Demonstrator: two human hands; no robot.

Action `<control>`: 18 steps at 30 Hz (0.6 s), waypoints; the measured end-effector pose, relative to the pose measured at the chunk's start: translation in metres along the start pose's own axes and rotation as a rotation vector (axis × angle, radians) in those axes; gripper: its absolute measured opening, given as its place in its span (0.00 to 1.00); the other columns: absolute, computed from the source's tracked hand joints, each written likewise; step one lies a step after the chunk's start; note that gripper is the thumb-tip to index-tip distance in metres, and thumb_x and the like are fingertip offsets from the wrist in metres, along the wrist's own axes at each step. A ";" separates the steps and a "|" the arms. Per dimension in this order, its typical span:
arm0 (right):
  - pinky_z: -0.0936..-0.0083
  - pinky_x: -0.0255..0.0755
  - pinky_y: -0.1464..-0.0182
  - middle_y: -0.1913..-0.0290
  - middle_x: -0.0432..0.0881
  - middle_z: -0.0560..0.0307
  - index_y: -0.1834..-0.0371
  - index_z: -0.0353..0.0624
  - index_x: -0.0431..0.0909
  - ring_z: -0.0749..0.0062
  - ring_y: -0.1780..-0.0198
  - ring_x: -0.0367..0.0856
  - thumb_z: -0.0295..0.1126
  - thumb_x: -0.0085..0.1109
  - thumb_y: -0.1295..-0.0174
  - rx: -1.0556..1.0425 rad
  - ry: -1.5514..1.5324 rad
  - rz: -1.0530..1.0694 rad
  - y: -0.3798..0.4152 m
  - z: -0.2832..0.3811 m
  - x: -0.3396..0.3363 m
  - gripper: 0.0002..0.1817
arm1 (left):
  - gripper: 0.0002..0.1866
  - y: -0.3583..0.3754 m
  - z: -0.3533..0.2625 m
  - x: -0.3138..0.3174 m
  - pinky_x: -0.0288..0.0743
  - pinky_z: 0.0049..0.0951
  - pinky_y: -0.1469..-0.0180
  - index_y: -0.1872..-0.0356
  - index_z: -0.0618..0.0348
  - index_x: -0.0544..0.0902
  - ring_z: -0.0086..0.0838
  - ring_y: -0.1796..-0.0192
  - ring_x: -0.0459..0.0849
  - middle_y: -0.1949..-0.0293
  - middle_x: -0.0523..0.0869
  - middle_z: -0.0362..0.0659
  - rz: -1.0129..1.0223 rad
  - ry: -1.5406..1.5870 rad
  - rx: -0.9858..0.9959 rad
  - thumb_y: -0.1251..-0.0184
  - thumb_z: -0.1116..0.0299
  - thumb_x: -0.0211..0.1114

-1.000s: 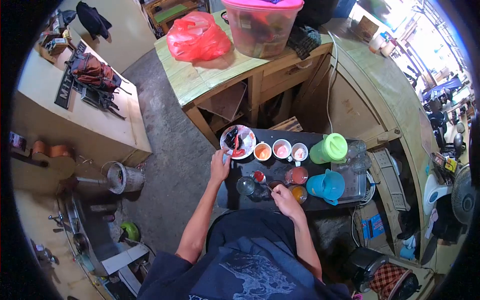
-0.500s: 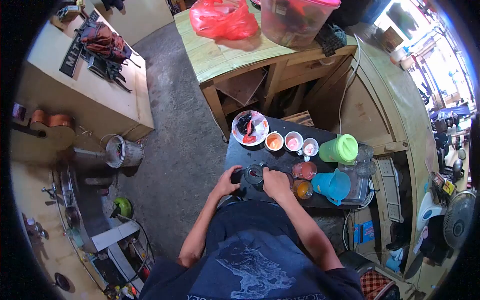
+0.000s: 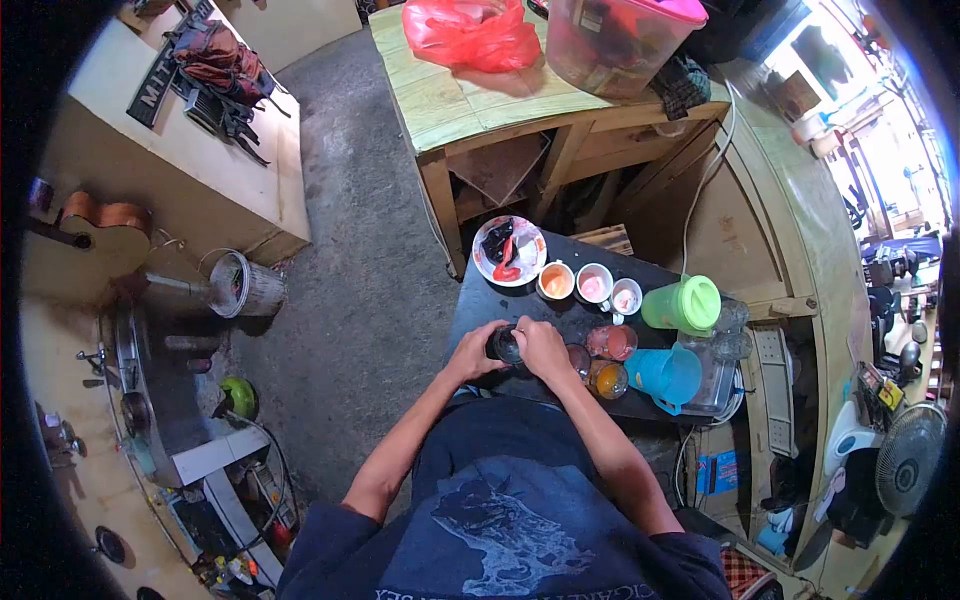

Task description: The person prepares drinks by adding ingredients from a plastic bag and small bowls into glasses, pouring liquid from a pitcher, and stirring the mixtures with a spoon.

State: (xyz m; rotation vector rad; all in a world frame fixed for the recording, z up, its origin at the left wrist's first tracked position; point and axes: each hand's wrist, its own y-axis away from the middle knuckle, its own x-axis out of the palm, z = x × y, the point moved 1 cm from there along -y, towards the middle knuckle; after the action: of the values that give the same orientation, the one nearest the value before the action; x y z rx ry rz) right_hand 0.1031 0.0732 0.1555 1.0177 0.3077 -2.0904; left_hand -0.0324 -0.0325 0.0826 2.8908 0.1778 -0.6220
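Between my two hands is a dark glass (image 3: 505, 346) at the near side of the black table (image 3: 478, 309). My left hand (image 3: 478, 353) is wrapped round its left side, and my right hand (image 3: 541, 350) closes on its right side. Just right of my right hand stand a glass of orange drink (image 3: 609, 380), a glass of reddish drink (image 3: 613, 343) and a dark-looking glass (image 3: 578, 360). Behind them are three white cups, with orange (image 3: 556, 281), pink (image 3: 594, 284) and pale contents (image 3: 626, 297). A plate (image 3: 487, 268) holds black and red plastic.
At the table's right are a green lidded pitcher (image 3: 690, 304), a blue pitcher (image 3: 668, 377) and a clear plastic container (image 3: 712, 372). A wooden counter (image 3: 450, 115) beyond bears a red bag (image 3: 470, 35) and a pink-lidded tub (image 3: 615, 50). A bucket (image 3: 245, 285) stands left.
My left hand has moved right from beside the glass and now grips it. My right hand has shifted slightly on the glass. The whole view has tilted a little.
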 end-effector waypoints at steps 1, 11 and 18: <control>0.50 0.74 0.63 0.72 0.80 0.35 0.68 0.33 0.78 0.38 0.66 0.81 0.31 0.56 0.38 0.005 -0.031 -0.024 0.000 -0.003 0.002 0.10 | 0.44 0.000 0.000 0.000 0.71 0.41 0.40 0.38 0.55 0.70 0.47 0.43 0.79 0.47 0.81 0.53 -0.004 0.000 0.006 0.63 0.67 0.81; 0.58 0.74 0.65 0.74 0.80 0.37 0.70 0.32 0.82 0.44 0.68 0.82 0.28 0.56 0.39 0.011 -0.229 -0.102 0.003 -0.011 0.020 0.09 | 0.45 0.003 -0.004 0.004 0.67 0.42 0.40 0.37 0.52 0.69 0.45 0.40 0.77 0.44 0.81 0.49 -0.021 -0.049 0.014 0.63 0.65 0.79; 0.59 0.74 0.64 0.72 0.81 0.38 0.69 0.33 0.81 0.44 0.66 0.82 0.24 0.56 0.45 -0.134 -0.165 0.306 -0.007 -0.009 -0.005 0.06 | 0.44 0.003 0.001 0.005 0.69 0.43 0.43 0.37 0.54 0.69 0.46 0.41 0.79 0.46 0.82 0.50 -0.042 -0.100 0.050 0.62 0.58 0.77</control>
State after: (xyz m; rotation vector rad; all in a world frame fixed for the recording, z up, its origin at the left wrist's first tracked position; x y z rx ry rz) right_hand 0.1043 0.0853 0.1524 0.7562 0.1921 -1.8360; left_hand -0.0274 -0.0355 0.0799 2.9019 0.2125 -0.7874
